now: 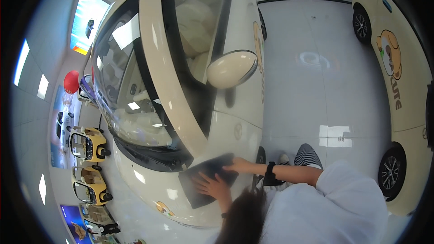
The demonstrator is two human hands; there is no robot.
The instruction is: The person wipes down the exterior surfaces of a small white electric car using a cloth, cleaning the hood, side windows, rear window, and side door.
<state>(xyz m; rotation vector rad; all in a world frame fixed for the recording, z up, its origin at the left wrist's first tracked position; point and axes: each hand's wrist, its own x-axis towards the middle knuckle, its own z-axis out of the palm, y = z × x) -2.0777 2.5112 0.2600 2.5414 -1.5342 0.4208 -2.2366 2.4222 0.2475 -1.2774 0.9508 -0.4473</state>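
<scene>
A dark grey cloth [190, 189] lies spread on the cream-coloured hood [149, 189] of a small car, near the base of the windshield pillar. My left hand [212, 186] rests flat on the cloth with its fingers spread. At the cloth's upper right edge is my right hand [237, 165], its fingers on the cloth; whether they pinch it cannot be told. Black wiper parts [169, 162] sit just above the cloth, and the side mirror [232, 68] stands farther up along the car's flank.
A second cream car [405, 122] with a cartoon dog decal stands at the right, across a glossy tiled floor [295, 108]. Several small yellow vehicles [91, 144], a red balloon [71, 82] and a person [103, 229] are at the far left.
</scene>
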